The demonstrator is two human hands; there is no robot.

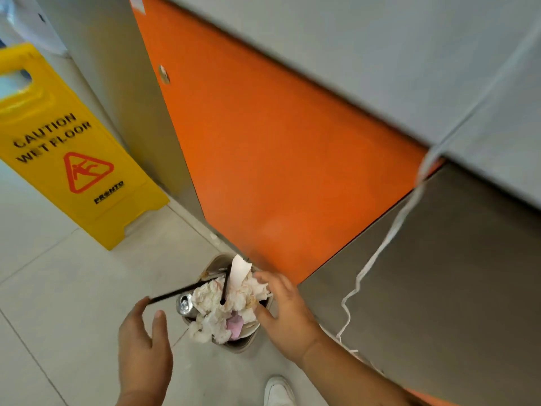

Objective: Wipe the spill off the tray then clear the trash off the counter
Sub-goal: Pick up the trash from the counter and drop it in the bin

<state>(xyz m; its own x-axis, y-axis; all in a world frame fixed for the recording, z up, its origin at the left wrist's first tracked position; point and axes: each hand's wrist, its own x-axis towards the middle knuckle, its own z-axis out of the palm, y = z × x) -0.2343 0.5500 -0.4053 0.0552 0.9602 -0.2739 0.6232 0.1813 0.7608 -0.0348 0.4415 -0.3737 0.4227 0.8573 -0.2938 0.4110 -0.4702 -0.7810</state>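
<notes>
The right hand (pixel 282 310) and left hand (pixel 143 344) are seen nearest, both with fingers spread and relaxed; nothing is gripped by either. Between them, on the floor, the small bin (pixel 240 345) is heaped above its rim with crumpled tissues (pixel 216 300). A drinks can (pixel 185 303) lies on the left-hand side, and a paper slip (pixel 240 269) stands up just beyond the right fingertips. One black straw (pixel 175 293) juts out over the rim towards the left hand's fingertips; whether it is touched cannot be told.

The trash appears to have been tipped in already, so the step in hand is judged to be settling the load. The heap should be pressed down from the right while the overhanging straw is guided inward from the left, so that nothing is spilled onto the tiles.

Beyond the left hand, a yellow sign (pixel 70 148) can be read: "CAUTION WET FLOOR", with "PRONTO" below a slipping-figure triangle. The can's label cannot be read.
</notes>
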